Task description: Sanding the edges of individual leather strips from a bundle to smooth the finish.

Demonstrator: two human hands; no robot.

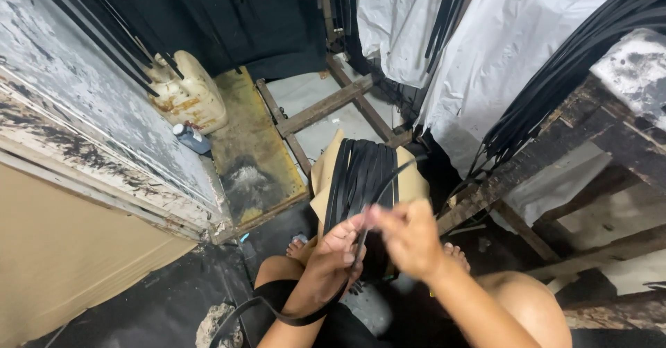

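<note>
While both hands meet low at 6 o'clock:
left hand (338, 248): closed round the black strip (291, 315), which loops down under the wrist.
right hand (408, 238): blurred, fingers pinched on the same strip's upper end.
strip stack (362, 174): black strips over a tan board (325, 167), 12 o'clock of the hands.
jug (186, 92): cream, stained, at 10 o'clock.
small bottle (191, 138): just beside jug.
hanging strips (555, 77): at 2 o'clock.

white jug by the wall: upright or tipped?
Upright. The white jug stands on its base against the wall, neck uppermost, behind black straps.
</note>
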